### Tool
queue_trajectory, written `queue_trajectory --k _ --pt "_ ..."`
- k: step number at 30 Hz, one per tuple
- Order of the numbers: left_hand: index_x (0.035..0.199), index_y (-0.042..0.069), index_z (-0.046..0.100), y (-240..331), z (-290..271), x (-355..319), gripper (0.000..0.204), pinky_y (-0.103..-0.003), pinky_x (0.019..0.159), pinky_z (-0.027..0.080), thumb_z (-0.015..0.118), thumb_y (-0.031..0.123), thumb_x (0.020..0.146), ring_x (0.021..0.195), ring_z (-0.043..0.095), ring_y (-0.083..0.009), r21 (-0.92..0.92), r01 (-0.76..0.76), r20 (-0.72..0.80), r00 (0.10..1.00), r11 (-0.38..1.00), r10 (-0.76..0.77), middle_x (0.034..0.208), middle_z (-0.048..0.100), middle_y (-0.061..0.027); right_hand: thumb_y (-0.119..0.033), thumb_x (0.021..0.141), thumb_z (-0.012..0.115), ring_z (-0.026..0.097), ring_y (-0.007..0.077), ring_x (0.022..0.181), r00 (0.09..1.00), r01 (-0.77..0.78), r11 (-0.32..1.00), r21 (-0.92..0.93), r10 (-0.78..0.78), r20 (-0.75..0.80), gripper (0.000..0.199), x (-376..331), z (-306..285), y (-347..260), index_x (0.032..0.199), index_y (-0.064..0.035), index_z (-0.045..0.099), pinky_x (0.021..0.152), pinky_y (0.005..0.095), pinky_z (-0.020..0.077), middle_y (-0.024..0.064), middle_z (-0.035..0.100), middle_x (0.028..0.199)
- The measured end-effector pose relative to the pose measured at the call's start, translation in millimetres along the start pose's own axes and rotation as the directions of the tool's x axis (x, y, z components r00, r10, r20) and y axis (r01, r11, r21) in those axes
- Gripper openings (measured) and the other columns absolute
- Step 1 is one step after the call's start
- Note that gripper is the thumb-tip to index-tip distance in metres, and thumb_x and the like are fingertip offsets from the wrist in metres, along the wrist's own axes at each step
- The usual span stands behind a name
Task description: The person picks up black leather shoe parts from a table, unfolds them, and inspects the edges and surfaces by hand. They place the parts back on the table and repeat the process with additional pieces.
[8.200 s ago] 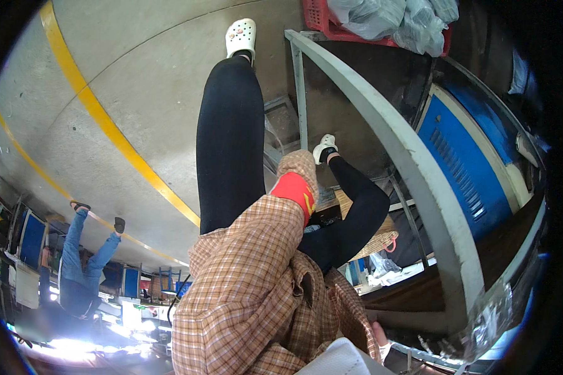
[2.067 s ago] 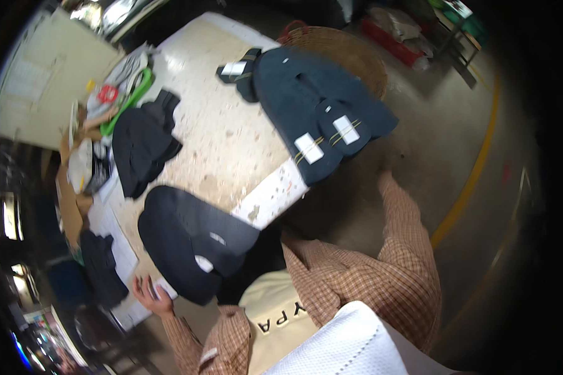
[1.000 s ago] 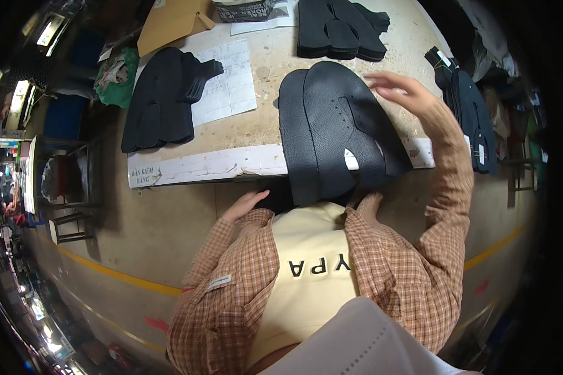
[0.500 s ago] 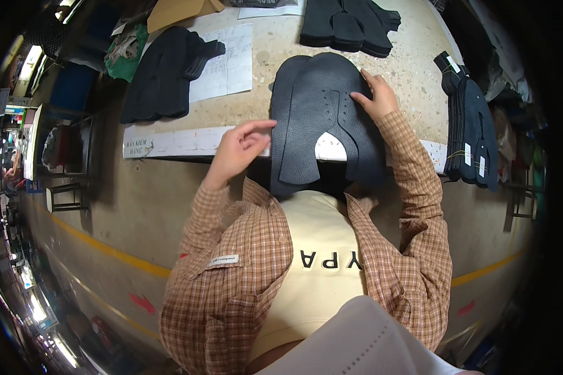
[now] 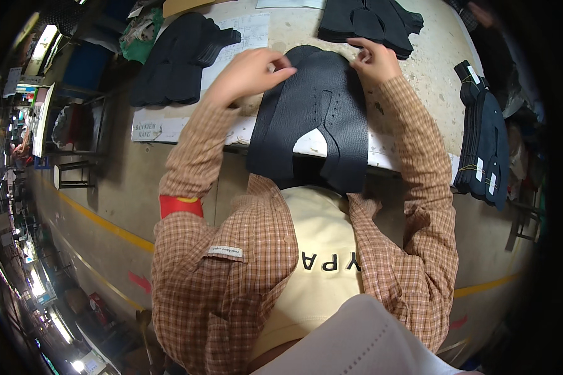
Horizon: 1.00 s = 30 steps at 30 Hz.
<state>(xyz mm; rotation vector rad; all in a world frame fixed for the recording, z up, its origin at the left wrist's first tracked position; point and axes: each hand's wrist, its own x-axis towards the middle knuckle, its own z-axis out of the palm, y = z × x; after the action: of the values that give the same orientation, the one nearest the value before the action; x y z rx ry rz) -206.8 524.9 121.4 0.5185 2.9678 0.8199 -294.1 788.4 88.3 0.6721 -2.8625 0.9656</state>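
Black leather shoe-upper pieces, arched at the far end with punched holes and a cut-out, lie overlapped at the table's near edge. Their lower ends hang over it toward my body. My left hand is above their far left edge, thumb and fingers slightly apart and somewhat blurred. Beside the far right edge is my right hand, its fingers bent and the thumb separate from the index finger. Neither hand visibly grips the leather, though contact at the fingertips is hard to judge.
The worn pale table carries a black stack of cut pieces at left, partly over a printed sheet. Another black stack is at the back. Tied, tagged pieces hang at the right edge. A stool stands left.
My left hand has risen from the leather's left side to its far end. My right hand has moved slightly farther away. The leather pieces have shifted left and overlap differently.
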Motion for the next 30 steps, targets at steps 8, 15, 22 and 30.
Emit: queue_trajectory --k 8,15,22,30 --pt "0.112 0.005 0.055 10.1 62.6 70.8 0.068 -0.039 0.085 0.048 0.083 0.04 0.06 0.096 0.06 -0.0324 0.007 0.066 -0.166 0.984 0.998 -0.064 0.101 0.06 -0.0185 -0.016 0.079 0.071 0.063 0.0086 0.053 0.993 0.019 0.917 0.398 0.029 -0.114 0.017 6.8 9.4 3.4 0.093 -0.0057 0.072 0.053 0.0227 0.0509 0.0043 0.069 0.068" --pt "0.107 -0.001 0.066 10.8 56.2 68.2 0.037 -0.023 0.065 0.05 0.065 0.03 0.087 0.071 0.063 -0.0108 -0.715 0.179 0.101 0.983 0.676 -0.154 0.083 0.069 -0.0071 -0.033 0.095 0.052 0.062 0.0094 0.081 0.998 0.057 0.702 0.71 -0.03 -0.05 0.035 16.7 16.8 28.0 0.103 -0.0033 0.068 0.073 0.0234 0.0493 0.0042 0.068 0.086" --pt "0.104 -0.003 0.065 25.4 58.1 67.9 0.034 -0.02 0.077 0.045 0.053 0.027 0.095 0.084 0.059 -0.0073 -0.948 0.116 0.044 0.969 0.295 -0.242 0.095 0.067 -0.0036 -0.028 0.097 0.051 0.057 0.0058 0.084 0.999 0.048 0.527 0.848 -0.032 -0.036 0.034 -2.8 27.3 3.8 0.107 0.0011 0.064 0.077 0.0201 0.0467 0.0014 0.066 0.093" --pt "0.102 0.0 0.067 34.3 50.4 63.7 0.034 -0.021 0.084 0.042 0.051 0.029 0.096 0.09 0.057 -0.0058 -0.977 0.139 0.102 0.971 0.16 -0.218 0.099 0.066 -0.0016 -0.033 0.097 0.049 0.06 0.0046 0.078 0.975 -0.189 0.172 0.967 -0.085 0.206 0.037 -3.8 15.6 1.5 0.102 -0.0001 0.066 0.072 0.0176 0.0477 0.0014 0.067 0.091"
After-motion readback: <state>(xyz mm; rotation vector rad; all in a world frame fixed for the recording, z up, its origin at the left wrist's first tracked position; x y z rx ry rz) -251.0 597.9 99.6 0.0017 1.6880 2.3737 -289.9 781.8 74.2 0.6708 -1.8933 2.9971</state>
